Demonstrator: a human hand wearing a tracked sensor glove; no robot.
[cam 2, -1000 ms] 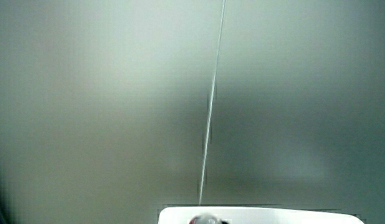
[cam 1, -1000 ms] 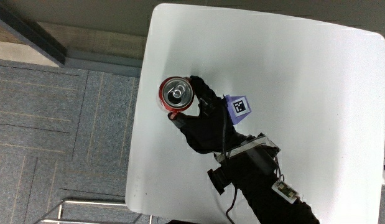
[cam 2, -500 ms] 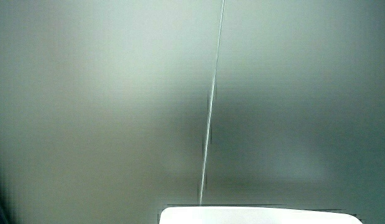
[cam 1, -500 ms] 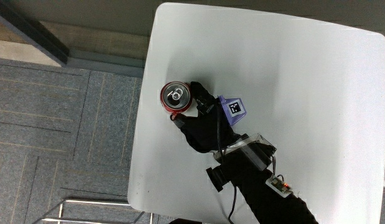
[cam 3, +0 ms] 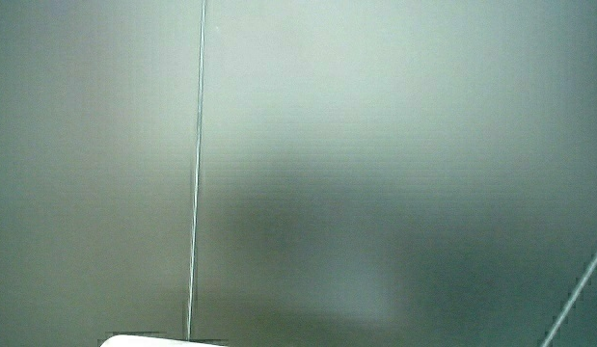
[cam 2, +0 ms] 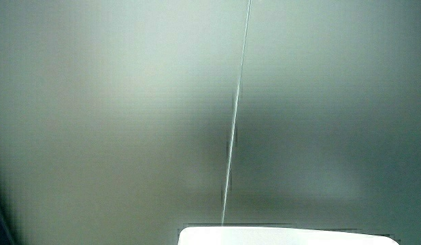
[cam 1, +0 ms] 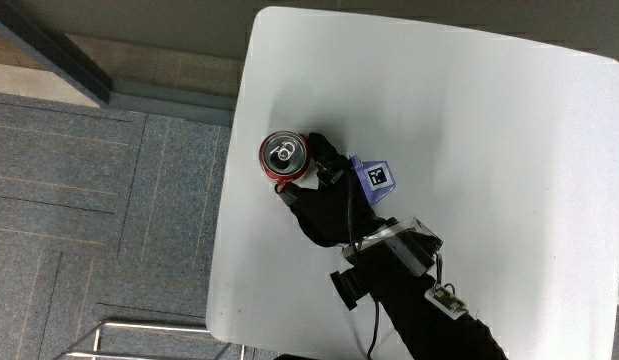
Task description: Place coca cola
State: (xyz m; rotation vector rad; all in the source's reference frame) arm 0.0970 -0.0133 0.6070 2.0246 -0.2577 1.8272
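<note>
A red coca cola can (cam 1: 284, 158) stands upright near the edge of the white table (cam 1: 469, 150), its silver top facing up. The hand (cam 1: 324, 195) in the black glove lies beside the can, nearer to the person, with its fingers curled around the can's side. A purple patterned cube (cam 1: 374, 180) sits on the back of the hand. The forearm (cam 1: 419, 300) carries a small device with a cable. Both side views show only a pale wall and a strip of the table's edge (cam 2: 285, 236).
Grey carpet tiles (cam 1: 99, 220) lie past the table's edge beside the can. A metal frame (cam 1: 139, 335) shows low by the table's near corner.
The can has sunk from a raised position to the table surface; its top dropped out of the side view. The hand stayed closed around it.
</note>
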